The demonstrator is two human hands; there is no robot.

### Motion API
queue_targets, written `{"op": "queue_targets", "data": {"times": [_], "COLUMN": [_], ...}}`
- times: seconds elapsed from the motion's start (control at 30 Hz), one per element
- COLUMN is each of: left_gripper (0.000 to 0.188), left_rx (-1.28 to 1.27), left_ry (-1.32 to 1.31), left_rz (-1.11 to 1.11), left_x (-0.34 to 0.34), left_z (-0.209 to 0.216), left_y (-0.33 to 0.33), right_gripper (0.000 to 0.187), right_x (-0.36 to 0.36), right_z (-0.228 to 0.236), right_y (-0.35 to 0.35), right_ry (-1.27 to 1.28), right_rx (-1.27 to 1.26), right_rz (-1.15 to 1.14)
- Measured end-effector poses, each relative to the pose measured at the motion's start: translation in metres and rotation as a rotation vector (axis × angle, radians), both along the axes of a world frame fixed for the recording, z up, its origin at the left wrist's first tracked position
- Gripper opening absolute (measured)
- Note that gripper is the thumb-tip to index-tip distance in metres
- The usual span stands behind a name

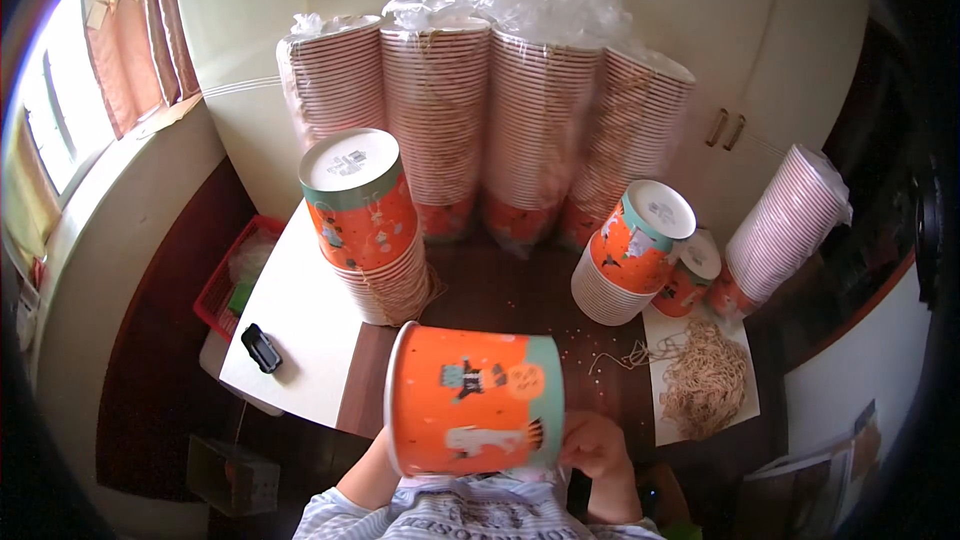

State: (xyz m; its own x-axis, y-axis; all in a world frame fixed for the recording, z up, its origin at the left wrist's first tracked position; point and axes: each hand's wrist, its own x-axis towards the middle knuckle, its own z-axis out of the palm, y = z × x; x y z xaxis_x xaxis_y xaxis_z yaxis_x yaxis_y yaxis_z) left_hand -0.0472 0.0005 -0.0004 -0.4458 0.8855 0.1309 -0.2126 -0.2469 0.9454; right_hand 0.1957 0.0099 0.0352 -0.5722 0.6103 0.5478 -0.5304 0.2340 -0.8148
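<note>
An orange paper bucket (475,400) with a green band and cartoon figures lies on its side in the air in front of my chest. Its white-rimmed mouth faces left and its base faces right. My left forearm (368,473) runs up behind the mouth end, and the bucket hides that hand and its fingers. At the green base end, my right hand (594,443) has its fingers curled closed against the edge. Beyond the bucket, an upside-down stack of matching buckets (365,220) stands at the left. A shorter upside-down stack (630,255) stands at the right.
Tall bagged bucket stacks (435,110) line the back of the table. Another wrapped stack (785,225) leans at the right, near a tangle of tan twine (705,380) on a white sheet. A small black object (261,348) lies on the white left section, beside a red basket (215,290).
</note>
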Motion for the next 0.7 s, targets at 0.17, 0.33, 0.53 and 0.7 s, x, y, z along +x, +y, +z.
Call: {"op": "queue_targets", "data": {"times": [0.17, 0.33, 0.53, 0.7], "left_gripper": [0.007, 0.007, 0.007, 0.007], "left_rx": [-0.015, -0.046, -0.079, -0.099], "left_ry": [-0.051, -0.105, -0.166, -0.221], "left_rz": [-0.037, -0.060, -0.067, -0.083], "left_x": [0.002, 0.000, -0.012, -0.018], "left_z": [-0.008, -0.018, -0.029, -0.036], "left_y": [0.001, 0.000, -0.007, -0.010], "right_gripper": [0.012, 0.013, 0.018, 0.020], "right_x": [-0.008, -0.048, -0.070, -0.069], "right_z": [0.023, 0.017, 0.016, 0.017], "right_y": [-0.013, 0.013, 0.022, 0.020], "right_ry": [-0.086, -0.428, -0.542, -0.573], "right_rx": [0.021, 0.350, 0.718, 0.793], "right_rz": [-0.032, -0.494, -0.666, -0.717]}}
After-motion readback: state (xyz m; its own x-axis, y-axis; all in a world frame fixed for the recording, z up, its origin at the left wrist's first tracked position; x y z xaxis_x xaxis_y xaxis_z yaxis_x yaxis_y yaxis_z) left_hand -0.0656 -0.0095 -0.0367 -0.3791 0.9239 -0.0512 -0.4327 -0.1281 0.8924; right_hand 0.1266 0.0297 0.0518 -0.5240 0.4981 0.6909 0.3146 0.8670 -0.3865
